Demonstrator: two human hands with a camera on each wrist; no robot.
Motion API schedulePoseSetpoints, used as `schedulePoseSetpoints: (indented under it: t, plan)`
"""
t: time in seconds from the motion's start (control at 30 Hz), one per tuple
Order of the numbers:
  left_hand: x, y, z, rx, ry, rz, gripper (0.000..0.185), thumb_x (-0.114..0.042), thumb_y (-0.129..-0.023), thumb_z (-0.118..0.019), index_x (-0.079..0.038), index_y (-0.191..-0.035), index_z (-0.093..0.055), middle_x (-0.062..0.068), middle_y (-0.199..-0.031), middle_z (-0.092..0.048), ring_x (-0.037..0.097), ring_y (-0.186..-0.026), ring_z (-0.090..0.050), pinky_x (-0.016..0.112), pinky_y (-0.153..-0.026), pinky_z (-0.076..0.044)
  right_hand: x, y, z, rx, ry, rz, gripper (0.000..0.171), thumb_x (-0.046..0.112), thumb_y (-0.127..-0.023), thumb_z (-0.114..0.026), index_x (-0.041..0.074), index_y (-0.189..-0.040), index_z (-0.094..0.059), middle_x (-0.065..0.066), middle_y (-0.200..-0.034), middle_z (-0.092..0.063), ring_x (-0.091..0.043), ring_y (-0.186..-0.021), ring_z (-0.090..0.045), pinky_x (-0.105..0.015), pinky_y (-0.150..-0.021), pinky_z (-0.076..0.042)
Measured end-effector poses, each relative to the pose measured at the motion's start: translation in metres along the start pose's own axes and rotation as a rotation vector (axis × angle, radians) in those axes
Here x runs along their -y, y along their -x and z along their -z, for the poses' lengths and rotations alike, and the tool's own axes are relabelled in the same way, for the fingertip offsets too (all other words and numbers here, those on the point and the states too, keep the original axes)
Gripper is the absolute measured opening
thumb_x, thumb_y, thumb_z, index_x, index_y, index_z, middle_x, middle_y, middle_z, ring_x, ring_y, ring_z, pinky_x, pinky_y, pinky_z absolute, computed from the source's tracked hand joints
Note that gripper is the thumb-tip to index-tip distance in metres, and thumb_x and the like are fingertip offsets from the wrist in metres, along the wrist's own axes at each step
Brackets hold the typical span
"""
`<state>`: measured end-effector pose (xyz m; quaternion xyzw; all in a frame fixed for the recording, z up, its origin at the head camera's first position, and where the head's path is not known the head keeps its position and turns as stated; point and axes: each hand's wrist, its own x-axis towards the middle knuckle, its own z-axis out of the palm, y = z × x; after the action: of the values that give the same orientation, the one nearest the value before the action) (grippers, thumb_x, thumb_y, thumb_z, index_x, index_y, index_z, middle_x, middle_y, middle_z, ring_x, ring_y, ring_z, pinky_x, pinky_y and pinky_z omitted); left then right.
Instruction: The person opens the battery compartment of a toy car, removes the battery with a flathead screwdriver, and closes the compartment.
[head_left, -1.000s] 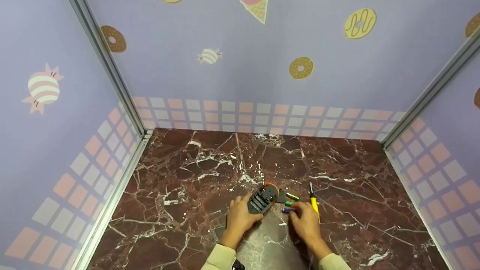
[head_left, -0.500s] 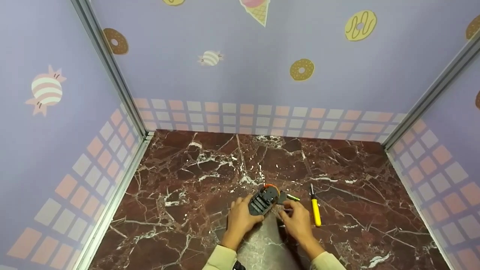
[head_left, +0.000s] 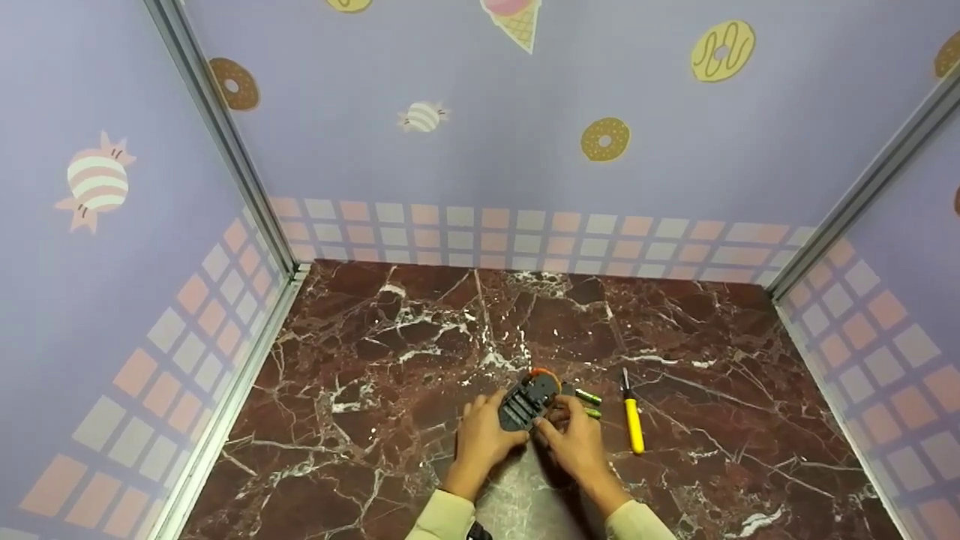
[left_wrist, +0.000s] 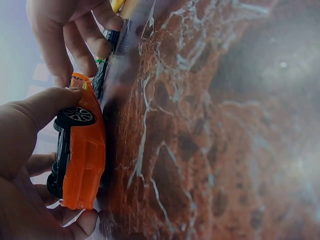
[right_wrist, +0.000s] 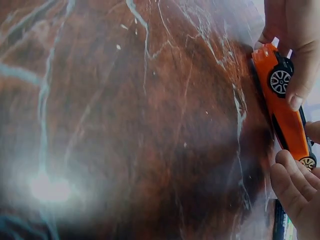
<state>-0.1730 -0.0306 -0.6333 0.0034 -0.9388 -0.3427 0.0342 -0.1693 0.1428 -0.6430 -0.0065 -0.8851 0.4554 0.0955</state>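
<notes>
Head view is showing me the orange toy car [head_left: 529,397] lying upside down on the marble table [head_left: 390,352], its dark underside and open battery bay facing up. My left hand [head_left: 484,435] is wrapping around the car's near end, thumb and fingers curled against its body; the left wrist view is confirming that, with the thumb pressing by a wheel [left_wrist: 76,116] and the orange shell [left_wrist: 82,160] resting roof-down on the stone.

What has changed in the last second: my right hand [head_left: 574,439] was over by the loose batteries [head_left: 589,401] and the yellow screwdriver [head_left: 632,420], and it is now closing in on the car's right side, right against it. The screwdriver is lying uncovered on the table, apart from both hands. The purple battery seen a second ago is no longer lying on the stone, so I am judging that the right hand is pinching it, though the fingers are hiding it and I cannot tell for certain. In the right wrist view those fingers [right_wrist: 292,192] are curling beside the car's rear wheel. I am reading this as a battery being brought to the bay.
</notes>
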Motion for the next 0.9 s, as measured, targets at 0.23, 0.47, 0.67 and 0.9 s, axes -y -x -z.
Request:
schedulePoseSetpoints:
  t: [0.23, 0.47, 0.67, 0.9]
  plan:
    - [-0.003, 0.000, 0.000, -0.002, 0.002, -0.009, 0.088, -0.038, -0.065, -0.092, -0.009, -0.141, -0.061, 0.011, -0.115, -0.064, 0.030, -0.100, -0.056, 0.050, -0.079, -0.051, 0.000, 0.000, -0.005, 0.031, -0.055, -0.064, 0.058, 0.022, -0.085, -0.084, 0.001, -0.131, -0.055, -0.006, -0.090, -0.077, -0.010, -0.067, -0.068, -0.024, -0.056, -0.053]
    - [-0.003, 0.002, 0.000, -0.021, 0.010, -0.015, 0.086, -0.038, -0.065, -0.091, -0.009, -0.141, -0.062, 0.012, -0.116, -0.065, 0.030, -0.098, -0.056, 0.050, -0.079, -0.049, 0.001, 0.000, -0.009, 0.033, -0.078, -0.065, 0.059, 0.021, -0.086, -0.083, 0.001, -0.133, -0.053, -0.008, -0.094, -0.077, -0.016, -0.075, -0.072, -0.025, -0.060, -0.054]
    - [-0.004, 0.002, -0.001, -0.021, 0.006, -0.002, 0.088, -0.040, -0.066, -0.092, -0.008, -0.142, -0.061, 0.015, -0.120, -0.064, 0.032, -0.102, -0.056, 0.052, -0.082, -0.050, 0.001, 0.001, -0.011, 0.037, -0.077, -0.051, 0.061, 0.020, -0.088, -0.081, 0.000, -0.138, -0.052, -0.007, -0.096, -0.078, -0.011, -0.068, -0.069, -0.024, -0.058, -0.053]
    - [-0.005, 0.001, 0.005, 0.049, 0.029, -0.002, 0.090, -0.044, -0.068, -0.092, -0.006, -0.143, -0.058, 0.017, -0.121, -0.063, 0.033, -0.103, -0.055, 0.053, -0.084, -0.051, 0.003, 0.000, -0.012, 0.054, -0.021, -0.037, 0.061, 0.016, -0.089, -0.079, -0.003, -0.139, -0.051, -0.008, -0.095, -0.077, -0.010, -0.069, -0.067, -0.030, -0.063, -0.054]
